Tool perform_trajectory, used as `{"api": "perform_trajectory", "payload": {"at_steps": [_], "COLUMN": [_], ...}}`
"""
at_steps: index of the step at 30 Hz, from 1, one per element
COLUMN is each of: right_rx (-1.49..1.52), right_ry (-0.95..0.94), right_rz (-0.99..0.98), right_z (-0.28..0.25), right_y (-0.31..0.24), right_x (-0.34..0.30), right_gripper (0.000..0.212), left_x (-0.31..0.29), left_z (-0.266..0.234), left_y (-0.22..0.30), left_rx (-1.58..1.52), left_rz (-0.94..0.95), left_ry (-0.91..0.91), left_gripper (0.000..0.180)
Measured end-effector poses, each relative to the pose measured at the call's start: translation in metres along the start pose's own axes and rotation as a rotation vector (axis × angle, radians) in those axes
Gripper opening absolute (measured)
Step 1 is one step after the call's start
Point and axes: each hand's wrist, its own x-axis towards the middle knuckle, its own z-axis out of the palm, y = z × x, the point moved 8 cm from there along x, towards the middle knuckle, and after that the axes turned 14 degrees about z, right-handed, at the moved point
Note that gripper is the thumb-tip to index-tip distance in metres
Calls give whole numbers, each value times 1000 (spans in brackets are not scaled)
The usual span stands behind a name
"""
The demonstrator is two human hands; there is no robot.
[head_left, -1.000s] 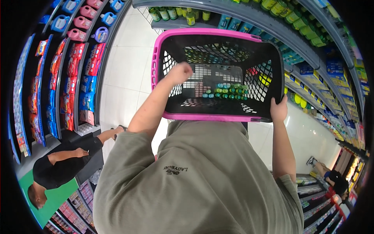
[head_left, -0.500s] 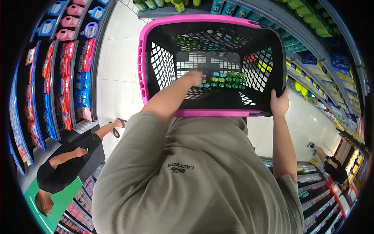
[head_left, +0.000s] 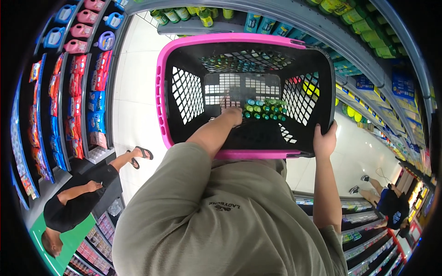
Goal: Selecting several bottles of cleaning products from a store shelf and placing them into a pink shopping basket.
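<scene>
A deep black plastic shopping basket [head_left: 313, 55] with a pink rim is in front of me, its lattice walls letting the floor and shelves show through. My right hand [head_left: 325, 138] grips its near right edge, thumb and fingers around the rim. Deep inside the basket is my left hand [head_left: 233, 116], fingers curled, just left of the bottles. Whatever those fingers hold, if anything, is hidden. Several small green bottles [head_left: 267, 110], some with paler blue or yellow-green tops, stand close together in rows at the basket's bottom.
Shelves with detergent jugs [head_left: 82, 30] and red and blue packets [head_left: 97, 106] line the left. Green bottles [head_left: 172, 15] and teal bottles [head_left: 267, 25] fill shelving ahead and right. One person [head_left: 76, 198] is at lower left, another [head_left: 391, 204] at lower right. Pale tiles [head_left: 131, 101] cover the floor.
The basket and both hands sit lower in the picture. My left hand has moved down along the left end of the bottle rows. The right hand keeps its grip on the rim.
</scene>
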Motion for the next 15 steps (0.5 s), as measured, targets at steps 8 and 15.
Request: {"api": "perform_trajectory", "payload": {"at_steps": [8, 15], "right_rx": [24, 2], "right_ry": [-6, 13], "right_rz": [-3, -6], "right_z": [0, 1], "right_y": [1, 2], "right_x": [0, 0], "right_gripper": [60, 61], "left_x": [-13, -41], "left_z": [-23, -74], "left_y": [8, -5], "left_rx": [67, 138], "left_rz": [-33, 7], "left_ry": [-15, 217], "left_gripper": [48, 24]}}
